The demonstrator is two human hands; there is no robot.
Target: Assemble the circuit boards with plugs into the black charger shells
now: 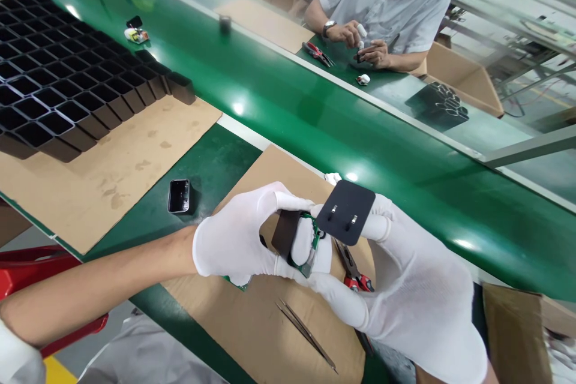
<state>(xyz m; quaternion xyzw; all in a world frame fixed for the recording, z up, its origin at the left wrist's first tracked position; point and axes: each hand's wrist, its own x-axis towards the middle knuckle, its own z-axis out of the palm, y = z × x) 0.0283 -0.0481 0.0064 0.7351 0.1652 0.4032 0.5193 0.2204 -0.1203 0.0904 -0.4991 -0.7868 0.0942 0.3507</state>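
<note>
— Between the gloves, what's pinched?
— Left hand (234, 240) pinches a green board (309, 252) with a dark cover (284, 233); right hand (405, 288) pinches a black plate (345, 211) with two prongs, just above it.
— Below them?
— Cardboard (252, 324), with tweezers (306, 329) and red-handled pliers (355, 273).
— Further out?
— A black case (179, 196) on the green mat, a black tray (54, 78) left, a co-worker (382, 18) across the belt (315, 114).

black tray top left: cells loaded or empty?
Empty, as far as visible: the black tray shows only dark hollow cells; its far-left part is cut off.
</note>
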